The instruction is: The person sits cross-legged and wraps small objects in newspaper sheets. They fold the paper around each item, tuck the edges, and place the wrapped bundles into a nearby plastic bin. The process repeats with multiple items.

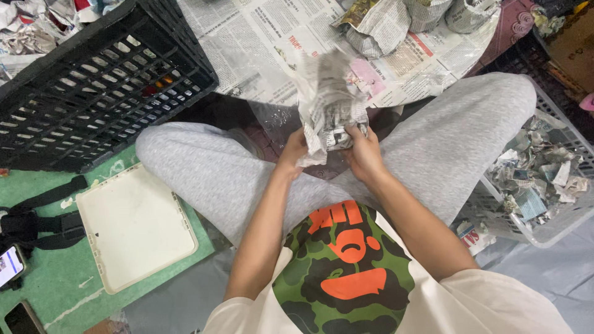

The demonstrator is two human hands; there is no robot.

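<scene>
Left hand: (293, 147) fingers curled shut on the lower left edge of a newspaper bundle (328, 102), gripping the paper from the side.
Right hand: (364, 150) fingers closed over the bundle's lower right, pressing the folds in.
Bundle: held up between both hands over the lap, above the crossed legs; its top is blurred, so it seems to be mid-twist. What is inside I cannot tell.
Around: spread newspaper (272, 43) on the floor ahead, wrapped parcels (377, 25) beyond it, a black crate (93, 86) to the left, a white basket (544, 185) of paper scraps to the right, a white lid (133, 226) by the left knee.
Risk: the thin paper may tear if twisted too hard, or the wrap may spring open if either grip slackens, dropping the contents into the lap.
</scene>
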